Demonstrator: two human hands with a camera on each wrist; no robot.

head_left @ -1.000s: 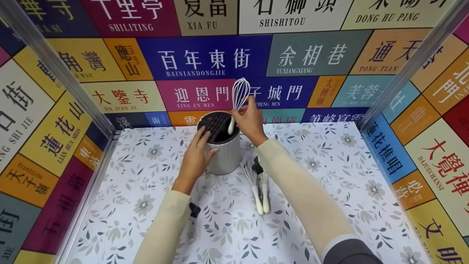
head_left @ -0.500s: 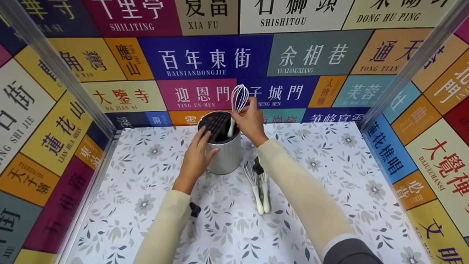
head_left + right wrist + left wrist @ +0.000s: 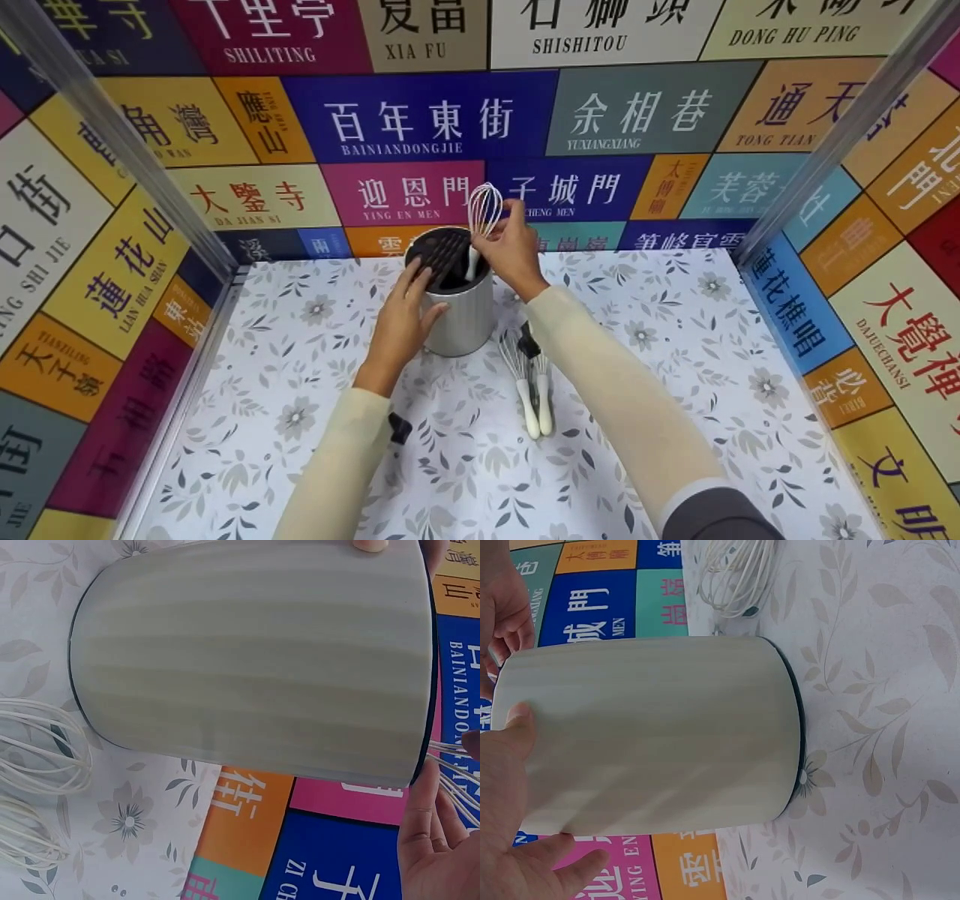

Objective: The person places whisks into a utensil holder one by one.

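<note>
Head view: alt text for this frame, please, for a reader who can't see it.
A right hand holds a white whisk, handle down in a gray canister, while the left hand touches the canister's side. Two more whisks lie on the floral tabletop.

I see the right hand (image 3: 516, 249) pinch a whisk (image 3: 486, 208), handle down in the canister (image 3: 463, 326); the left hand (image 3: 397, 330) touches it, two spare whisks (image 3: 528, 409) nearby.
</note>
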